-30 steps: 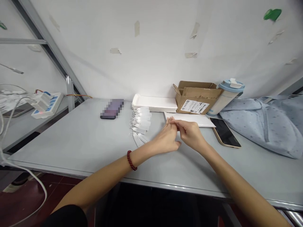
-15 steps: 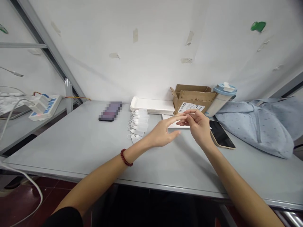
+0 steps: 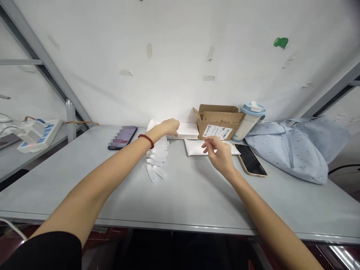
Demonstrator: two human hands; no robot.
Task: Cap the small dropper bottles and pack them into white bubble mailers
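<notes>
Left hand moved to envelopes, box open

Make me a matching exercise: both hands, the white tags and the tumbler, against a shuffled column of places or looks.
Column one
1. Left hand
2. Right hand
3. White tags
4. Tumbler

Column two
A. Blue-lidded, next to the cardboard box
B. At the white stack by the wall
C. Lying in an overlapping row on the table
D. Partly covering the white packet in this view

Pairs: 1-B, 2-D, 3-C, 4-A
</notes>
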